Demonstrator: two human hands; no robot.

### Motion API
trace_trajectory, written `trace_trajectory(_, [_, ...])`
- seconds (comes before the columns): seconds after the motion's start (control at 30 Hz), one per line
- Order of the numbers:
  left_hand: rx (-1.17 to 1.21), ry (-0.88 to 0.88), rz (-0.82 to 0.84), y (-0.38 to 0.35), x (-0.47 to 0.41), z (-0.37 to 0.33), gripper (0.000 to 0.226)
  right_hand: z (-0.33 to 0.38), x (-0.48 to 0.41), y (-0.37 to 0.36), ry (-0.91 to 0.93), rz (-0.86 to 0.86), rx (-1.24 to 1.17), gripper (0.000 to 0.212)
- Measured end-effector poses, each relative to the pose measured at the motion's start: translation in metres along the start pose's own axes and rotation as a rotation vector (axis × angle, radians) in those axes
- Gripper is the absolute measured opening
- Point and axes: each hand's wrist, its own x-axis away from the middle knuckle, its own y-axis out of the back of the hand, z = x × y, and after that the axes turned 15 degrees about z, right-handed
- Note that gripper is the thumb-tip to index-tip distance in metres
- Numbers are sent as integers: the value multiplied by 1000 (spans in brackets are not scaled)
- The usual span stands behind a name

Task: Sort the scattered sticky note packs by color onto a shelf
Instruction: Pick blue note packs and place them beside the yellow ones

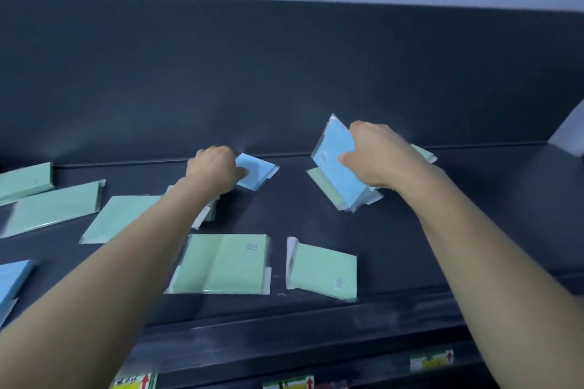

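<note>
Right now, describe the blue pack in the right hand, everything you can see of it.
The blue pack is a flat, pale blue rectangle in clear wrap with a see-through flap at its lower end and small dark print near one edge. It stands tilted, upper corner toward the shelf's dark back wall, lower end over a green pack. The right hand grips its right edge, thumb on the face.

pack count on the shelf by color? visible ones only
Green packs: 8, from the far-left pack to the one behind the right hand, including the pack under the raised blue one.
Blue packs: 3: under the left hand, in the right hand, at the left edge.
Total: 11. Some overlap, so hidden packs are possible.
</note>
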Motion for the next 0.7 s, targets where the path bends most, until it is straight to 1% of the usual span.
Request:
trace_trajectory(0.07, [12,20,97,1,-11,0,41,3,-3,-2,-5,8,7,29])
trace_trajectory(0.1, [27,23,128,1,-17,-1,51,4,-4,-3,-8,10,4,31])
trace_trajectory(0.13, [43,19,140,2,-22,-1,61,6,-5,-3,-12,9,-1,33])
trace_trajectory(0.17, [68,7,148,3,-25,-3,64,7,-7,-4,-17,5,-7,35])
trace_trajectory(0.27, [121,-34,206,7,-34,-8,50,10,-10,-10,-31,-15,-25,39])
trace_trajectory(0.33, [153,-43,239,9,-35,-9,52,9,-10,-16,-47,-26,-55,38])
trace_trajectory(0.4, [223,-95,200,10,-35,-13,53,5,-9,-22,-57,-39,-124,28])
trace_trajectory(0.47, [277,-196,122,15,-30,-19,39,-2,-6,-25,-74,-57,-214,14])
trace_trajectory(0.5, [288,-253,85,18,-24,-24,30,-7,-3,-27,-89,-65,-252,13])
trace_trajectory(0.57, [318,-370,22,23,-8,-36,21,-19,6,-28,-125,-75,-309,17])
trace_trajectory(0.63, [389,-477,-9,25,12,-52,19,-32,19,-28,-155,-87,-336,23])
trace_trajectory(0.7, [455,-581,8,24,33,-72,21,-47,37,-24,-184,-106,-325,24])
